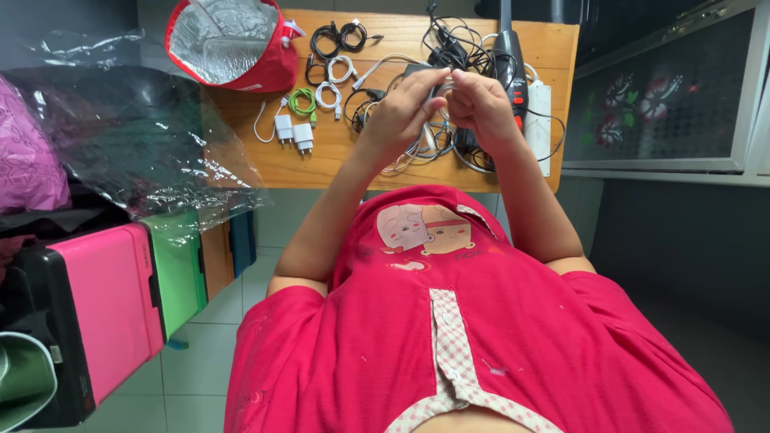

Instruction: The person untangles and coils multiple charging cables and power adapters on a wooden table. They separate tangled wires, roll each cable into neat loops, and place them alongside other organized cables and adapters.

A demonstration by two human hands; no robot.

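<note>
Green cable coil, white chargers, red bag w/ silver lining.

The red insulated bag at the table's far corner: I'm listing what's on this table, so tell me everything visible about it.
The red insulated bag lies tipped on its side at the wooden table's far left corner, mouth open toward the camera. Its outside looks like red fabric with white trim; the lining is crinkled silver foil. Nothing can be made out inside. Neither hand touches it; coiled cables lie just to its right. Clear plastic sheeting lies beside its lower left; contact is unclear.
</note>
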